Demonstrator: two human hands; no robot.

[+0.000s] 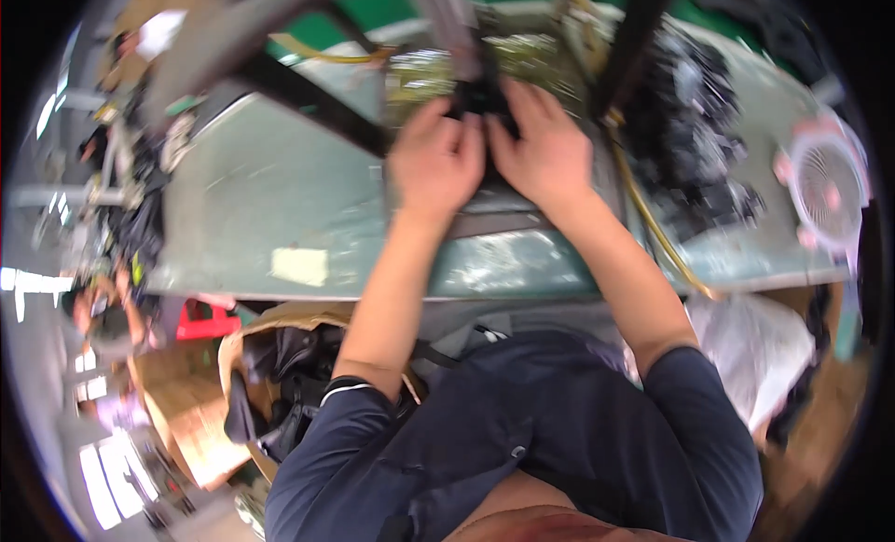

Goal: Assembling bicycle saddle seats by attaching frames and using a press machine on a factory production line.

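Black piece [479, 96] is gripped by both hands [435, 165]; the table's [233, 188] pale slip [300, 265] is unreadably blurred.

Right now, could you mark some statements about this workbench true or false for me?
1. The left hand and right hand meet at a black piece. True; blur hides their grip.
2. The pink fan is at the green table's left end. False: the fan is at its right end.
3. A glossy black heap lies right of the hands. True.
4. The red stool stands on the green table. False: the stool is off it, at lower left.
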